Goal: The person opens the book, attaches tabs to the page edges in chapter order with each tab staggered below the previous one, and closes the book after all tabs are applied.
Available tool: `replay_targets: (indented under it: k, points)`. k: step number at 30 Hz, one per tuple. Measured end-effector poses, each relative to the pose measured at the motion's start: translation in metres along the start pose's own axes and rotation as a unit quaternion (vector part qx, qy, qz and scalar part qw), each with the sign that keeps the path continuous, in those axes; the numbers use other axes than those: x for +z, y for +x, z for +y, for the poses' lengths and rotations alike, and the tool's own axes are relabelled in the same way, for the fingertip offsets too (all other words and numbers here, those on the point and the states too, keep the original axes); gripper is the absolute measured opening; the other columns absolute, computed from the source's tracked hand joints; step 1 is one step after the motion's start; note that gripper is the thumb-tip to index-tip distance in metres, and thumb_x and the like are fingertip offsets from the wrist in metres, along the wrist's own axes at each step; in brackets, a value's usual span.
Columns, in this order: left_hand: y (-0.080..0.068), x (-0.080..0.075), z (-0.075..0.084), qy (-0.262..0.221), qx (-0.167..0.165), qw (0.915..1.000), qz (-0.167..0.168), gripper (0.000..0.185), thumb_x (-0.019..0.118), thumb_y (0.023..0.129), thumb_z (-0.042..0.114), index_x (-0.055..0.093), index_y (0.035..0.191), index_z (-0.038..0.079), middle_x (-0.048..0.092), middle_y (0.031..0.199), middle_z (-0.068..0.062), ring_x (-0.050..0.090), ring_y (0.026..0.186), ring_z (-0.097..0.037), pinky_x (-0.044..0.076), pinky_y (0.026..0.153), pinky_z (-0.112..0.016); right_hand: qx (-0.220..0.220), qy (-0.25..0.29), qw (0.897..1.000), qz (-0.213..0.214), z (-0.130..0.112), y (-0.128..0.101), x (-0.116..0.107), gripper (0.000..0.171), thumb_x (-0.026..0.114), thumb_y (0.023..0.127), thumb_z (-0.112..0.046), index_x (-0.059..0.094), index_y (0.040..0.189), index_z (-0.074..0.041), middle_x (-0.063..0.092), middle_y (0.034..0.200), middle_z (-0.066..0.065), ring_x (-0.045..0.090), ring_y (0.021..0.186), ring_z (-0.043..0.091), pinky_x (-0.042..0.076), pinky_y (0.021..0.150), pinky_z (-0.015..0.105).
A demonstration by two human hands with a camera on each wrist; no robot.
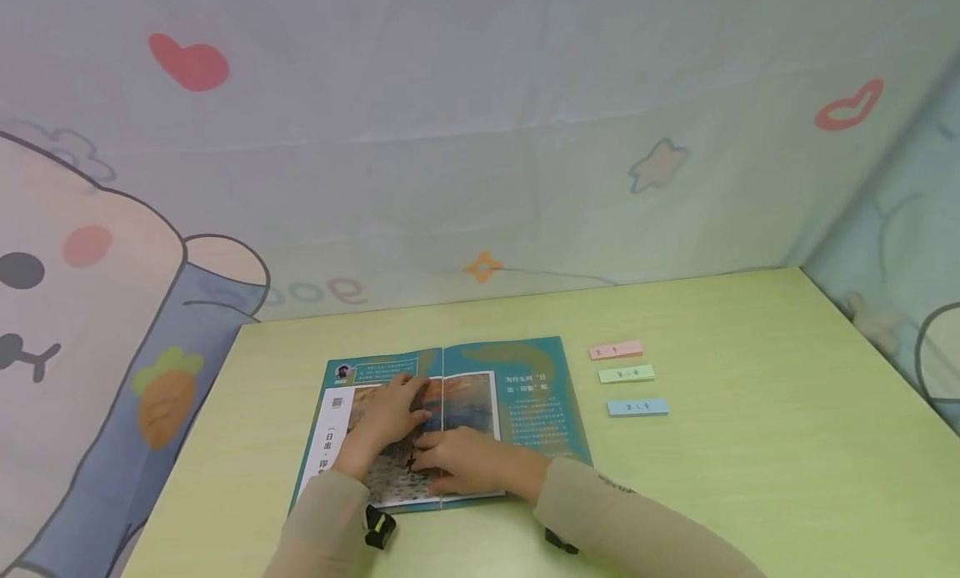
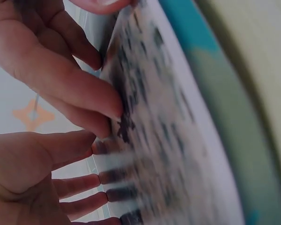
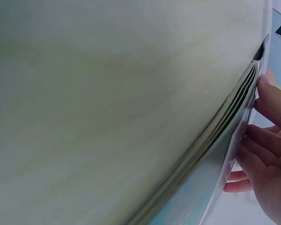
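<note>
I see one open book [image 1: 450, 419] lying flat on the table [image 1: 750, 478], toward its left side. My left hand [image 1: 390, 411] rests on the left page, fingers [image 2: 84, 93] straight and pressing the paper, gripping nothing. Just beside it, my right hand [image 1: 468, 461] lies flat across the middle fold, fingers [image 3: 271, 103] relaxed against the pages. To the right of the book lie three sticky notes: one pink [image 1: 616, 350], one green [image 1: 626, 374], one blue [image 1: 637, 407].
</note>
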State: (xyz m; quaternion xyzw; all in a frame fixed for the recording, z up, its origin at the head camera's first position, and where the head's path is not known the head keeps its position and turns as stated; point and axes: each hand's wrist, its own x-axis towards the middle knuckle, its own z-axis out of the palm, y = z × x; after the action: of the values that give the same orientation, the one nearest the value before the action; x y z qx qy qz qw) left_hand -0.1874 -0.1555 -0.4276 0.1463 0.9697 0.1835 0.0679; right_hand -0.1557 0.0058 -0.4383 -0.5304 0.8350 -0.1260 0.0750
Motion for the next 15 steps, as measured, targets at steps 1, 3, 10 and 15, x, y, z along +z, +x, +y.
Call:
replay_targets:
  k: [1, 3, 10, 15]
  points:
    - [0.0, 0.0, 0.0, 0.001, 0.002, 1.0, 0.002, 0.046, 0.068, 0.085, 0.011, 0.053, 0.128, 0.001, 0.047, 0.127, -0.026, 0.047, 0.112, -0.047, 0.04, 0.089, -0.059, 0.004, 0.007, 1.0, -0.003, 0.0, 0.0, 0.0, 0.037, 0.064, 0.088, -0.027, 0.063, 0.122, -0.011, 0.052, 0.132, 0.01, 0.055, 0.114, 0.014, 0.045, 0.09, 0.02]
    - [0.0, 0.001, 0.0, 0.006, 0.005, 1.0, 0.004, 0.046, 0.068, 0.085, 0.011, 0.053, 0.127, 0.0, 0.048, 0.126, -0.027, 0.048, 0.111, -0.047, 0.04, 0.089, -0.059, 0.01, 0.011, 1.0, -0.008, 0.0, 0.001, 0.0, 0.037, 0.064, 0.089, -0.026, 0.062, 0.122, -0.011, 0.052, 0.133, 0.01, 0.055, 0.114, 0.014, 0.045, 0.089, 0.02]
    - [0.001, 0.002, 0.0, 0.005, 0.006, 1.0, 0.004, 0.045, 0.067, 0.086, 0.012, 0.053, 0.127, 0.002, 0.046, 0.128, -0.027, 0.045, 0.114, -0.048, 0.04, 0.09, -0.059, -0.004, 0.027, 1.0, 0.007, 0.007, -0.002, 0.005, 0.038, 0.064, 0.089, -0.027, 0.061, 0.124, -0.012, 0.05, 0.135, 0.01, 0.052, 0.118, 0.015, 0.044, 0.092, 0.021]
    - [0.002, 0.0, 0.002, 0.013, 0.009, 0.9997, 0.018, 0.042, 0.069, 0.085, 0.012, 0.056, 0.124, 0.002, 0.049, 0.124, -0.027, 0.048, 0.11, -0.047, 0.042, 0.087, -0.058, -0.032, 0.053, 0.996, 0.062, 0.017, -0.008, 0.004, 0.037, 0.065, 0.088, -0.025, 0.062, 0.121, -0.008, 0.058, 0.126, 0.007, 0.054, 0.116, 0.015, 0.043, 0.094, 0.021]
